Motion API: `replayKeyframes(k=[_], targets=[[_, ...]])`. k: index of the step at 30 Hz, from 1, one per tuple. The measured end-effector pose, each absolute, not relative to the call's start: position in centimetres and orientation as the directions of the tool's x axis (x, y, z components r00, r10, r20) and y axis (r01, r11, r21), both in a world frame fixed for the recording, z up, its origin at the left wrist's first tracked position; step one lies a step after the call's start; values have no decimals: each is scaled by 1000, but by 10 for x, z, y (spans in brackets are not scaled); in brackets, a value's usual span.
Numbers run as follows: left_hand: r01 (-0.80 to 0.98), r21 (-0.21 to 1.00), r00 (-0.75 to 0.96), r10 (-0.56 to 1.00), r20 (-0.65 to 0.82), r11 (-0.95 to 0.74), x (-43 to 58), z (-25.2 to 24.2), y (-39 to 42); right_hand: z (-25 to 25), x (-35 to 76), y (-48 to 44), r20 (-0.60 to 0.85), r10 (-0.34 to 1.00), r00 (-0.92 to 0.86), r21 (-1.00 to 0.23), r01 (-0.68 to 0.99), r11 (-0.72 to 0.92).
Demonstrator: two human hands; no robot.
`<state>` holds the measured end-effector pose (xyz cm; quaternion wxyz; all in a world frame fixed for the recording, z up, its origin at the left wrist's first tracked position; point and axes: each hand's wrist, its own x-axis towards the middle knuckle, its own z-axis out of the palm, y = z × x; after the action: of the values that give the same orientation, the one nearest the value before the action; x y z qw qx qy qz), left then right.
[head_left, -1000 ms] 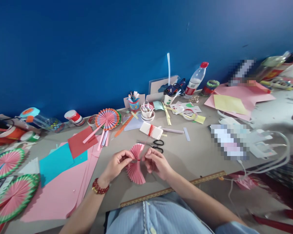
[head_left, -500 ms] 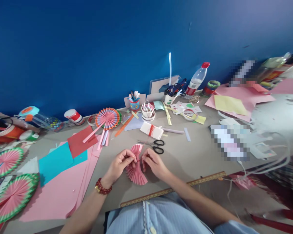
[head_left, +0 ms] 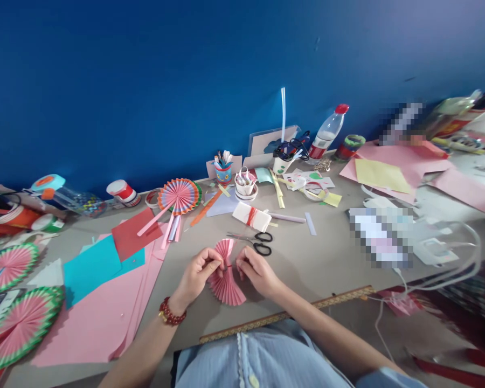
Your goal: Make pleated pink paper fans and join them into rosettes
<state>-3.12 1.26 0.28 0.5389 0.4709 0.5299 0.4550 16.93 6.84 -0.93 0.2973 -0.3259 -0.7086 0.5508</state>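
Blue wall (head_left: pixel 165 86) fills the background. Grey table (head_left: pixel 303 275) runs beneath it, crowded along the back and at both ends. Large pink sheets (head_left: pixel 92 328) cover the left part, overlapped by a turquoise sheet (head_left: pixel 91 269) and a red sheet (head_left: pixel 131 237). Nearer the left edge: a pink fan with a green rim (head_left: pixel 26 323). A clear bottle with a red cap (head_left: pixel 325 137) leans at the back right; a multicoloured fan (head_left: pixel 181 195) lies back left.

Left hand (head_left: pixel 198 275): thumb and forefinger pinch the pleated pink paper (head_left: pixel 227 289) at its waist, hiding part of its left side. Right hand (head_left: pixel 258 272): fingertips drawn together just beside the waist, on the other side; cannot tell whether anything thin is between them.

The pleated paper is between the hands, above the near part of the table, both ends flared. Scissors (head_left: pixel 262 242) lie immediately beyond, blades pointing left behind its upper end, handles near the right hand. Farther back, a white packet (head_left: pixel 251 216) bound in red. Smallest: a red tie (head_left: pixel 228 265) around the paper's waist.
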Motion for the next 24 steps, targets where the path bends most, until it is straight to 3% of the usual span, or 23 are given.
replayKeyframes(k=[3,6,11,17,24], targets=[[21,990,17,990,-141,140,-31,6,14,-9,169,69,128,763,-633,-921,210,329],[91,990,24,994,-109,106,-29,14,17,-8,167,71,224,693,-685,-774,307,553],[323,937,54,991,123,-134,-22,31,26,-11,158,74,271,608,-746,-615,352,706],[401,898,135,981,140,-183,-17,37,27,-13,154,75,239,662,-710,-695,351,627],[459,883,10,994,109,-101,-26,22,19,-8,156,79,153,686,-712,-855,253,453]])
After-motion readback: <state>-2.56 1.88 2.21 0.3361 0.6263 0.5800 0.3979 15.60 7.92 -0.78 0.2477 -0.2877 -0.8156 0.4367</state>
